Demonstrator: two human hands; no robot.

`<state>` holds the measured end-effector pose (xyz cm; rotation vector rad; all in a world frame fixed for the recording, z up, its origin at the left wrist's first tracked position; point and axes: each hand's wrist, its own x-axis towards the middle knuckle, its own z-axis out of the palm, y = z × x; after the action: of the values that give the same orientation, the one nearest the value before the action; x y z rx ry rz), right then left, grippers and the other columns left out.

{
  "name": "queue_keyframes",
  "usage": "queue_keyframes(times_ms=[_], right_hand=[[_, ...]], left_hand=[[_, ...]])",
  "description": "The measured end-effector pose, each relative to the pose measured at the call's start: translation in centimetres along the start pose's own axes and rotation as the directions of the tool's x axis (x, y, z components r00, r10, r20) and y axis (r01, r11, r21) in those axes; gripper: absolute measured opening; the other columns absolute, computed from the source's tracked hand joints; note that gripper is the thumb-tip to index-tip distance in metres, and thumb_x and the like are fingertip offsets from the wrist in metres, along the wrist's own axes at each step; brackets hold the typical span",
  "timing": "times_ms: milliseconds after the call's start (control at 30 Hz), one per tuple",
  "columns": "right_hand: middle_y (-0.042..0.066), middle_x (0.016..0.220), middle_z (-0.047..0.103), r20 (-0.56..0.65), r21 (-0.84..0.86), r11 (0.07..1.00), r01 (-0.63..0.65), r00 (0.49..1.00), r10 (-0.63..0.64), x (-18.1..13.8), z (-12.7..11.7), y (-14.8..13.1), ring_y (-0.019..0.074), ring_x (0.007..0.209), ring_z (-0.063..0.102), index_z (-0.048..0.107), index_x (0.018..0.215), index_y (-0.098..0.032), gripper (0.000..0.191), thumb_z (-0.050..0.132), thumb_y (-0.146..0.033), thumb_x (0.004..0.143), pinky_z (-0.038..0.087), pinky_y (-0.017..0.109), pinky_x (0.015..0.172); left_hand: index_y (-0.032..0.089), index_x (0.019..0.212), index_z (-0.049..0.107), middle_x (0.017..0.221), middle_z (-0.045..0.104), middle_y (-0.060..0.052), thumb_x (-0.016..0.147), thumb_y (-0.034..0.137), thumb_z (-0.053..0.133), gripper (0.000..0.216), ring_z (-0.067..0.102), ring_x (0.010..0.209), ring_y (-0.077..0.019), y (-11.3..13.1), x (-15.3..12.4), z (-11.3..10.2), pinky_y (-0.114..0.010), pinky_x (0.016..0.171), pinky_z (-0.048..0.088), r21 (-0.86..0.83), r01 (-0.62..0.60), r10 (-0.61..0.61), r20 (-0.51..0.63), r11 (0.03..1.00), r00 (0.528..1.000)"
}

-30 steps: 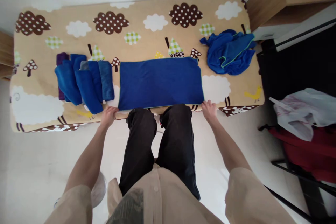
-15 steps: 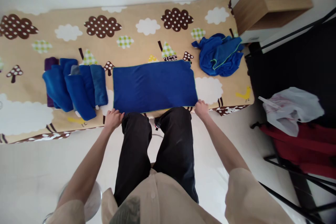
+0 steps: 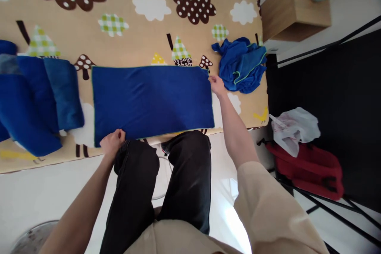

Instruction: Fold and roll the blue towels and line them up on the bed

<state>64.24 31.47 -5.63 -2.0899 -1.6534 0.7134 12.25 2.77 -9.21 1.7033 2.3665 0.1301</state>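
A dark blue towel lies flat as a wide rectangle on the patterned beige cover of a low bed. My left hand rests closed on the towel's near left corner at the bed's edge. My right hand has reached to the towel's far right corner and pinches its edge there. My black-trousered knees sit just below the towel's near edge.
Several rolled blue towels lie at the left of the bed. A crumpled blue cloth heap sits by the right end. A wooden bedside cabinet, a white plastic bag and a red bag stand to the right.
My right hand moved from the towel's near right corner up to its far right corner. My left hand stayed at the near left corner. The view leaned closer and shifted right.
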Motion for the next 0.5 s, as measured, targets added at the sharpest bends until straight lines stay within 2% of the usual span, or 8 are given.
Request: queue_keyframes(times_ms=[133,233,300,400,500], right_hand=[[0.012,0.1,0.075,0.042,0.116,0.991,-0.061,0.998,0.056,3.9,1.6,-0.4,0.0244,0.105,0.07,0.076,0.112,-0.009,0.036,0.052,-0.03,0.094,0.055,0.047,0.104],[0.013,0.094,0.074,0.083,0.141,0.985,-0.104,0.992,0.093,6.1,1.7,0.2,0.0248,0.097,0.071,0.076,0.114,-0.003,0.037,0.052,-0.027,0.097,0.059,0.045,0.095],[0.017,0.106,0.074,0.064,0.049,0.997,-0.054,0.997,0.051,7.5,1.1,1.1,0.0244,0.104,0.071,0.073,0.119,0.001,0.044,0.043,-0.027,0.103,0.057,0.044,0.098],[0.023,0.13,0.066,0.031,-0.182,0.981,0.068,0.997,-0.064,8.6,0.5,2.0,0.0258,0.126,0.064,0.068,0.127,0.004,0.056,0.028,-0.03,0.109,0.049,0.046,0.111],[0.022,0.153,0.052,0.001,-0.302,0.945,0.123,0.992,-0.129,6.1,1.7,0.6,0.0346,0.146,0.048,0.06,0.144,-0.006,0.055,0.036,-0.041,0.11,0.038,0.062,0.121]], left_hand=[[0.02,0.062,0.054,0.058,0.053,-0.005,0.097,0.039,0.048,0.04,0.038,0.053,-0.0162,-0.3,0.1,0.6,-0.03,0.058,0.016,-0.044,0.021,-0.023,-0.038,0.999,0.999],[0.021,0.058,0.046,0.055,0.045,-0.003,0.093,0.037,0.052,0.039,0.038,0.055,-0.0167,-1.3,-0.3,1.6,-0.031,0.059,0.02,-0.111,-0.022,0.013,-0.084,0.994,0.996],[0.021,0.058,0.043,0.055,0.042,-0.002,0.092,0.034,0.055,0.038,0.038,0.056,-0.0165,-2.0,-0.6,2.3,-0.031,0.059,0.022,-0.132,-0.05,0.033,-0.126,0.99,0.991],[0.021,0.059,0.041,0.056,0.039,-0.001,0.093,0.032,0.055,0.038,0.036,0.057,-0.016,-2.5,-0.8,2.9,-0.032,0.06,0.023,-0.138,-0.071,0.049,-0.155,0.988,0.987],[0.021,0.058,0.04,0.055,0.036,-0.001,0.093,0.032,0.055,0.039,0.035,0.056,-0.0158,-2.4,-0.8,2.8,-0.032,0.06,0.023,-0.144,-0.077,0.055,-0.15,0.987,0.987]])
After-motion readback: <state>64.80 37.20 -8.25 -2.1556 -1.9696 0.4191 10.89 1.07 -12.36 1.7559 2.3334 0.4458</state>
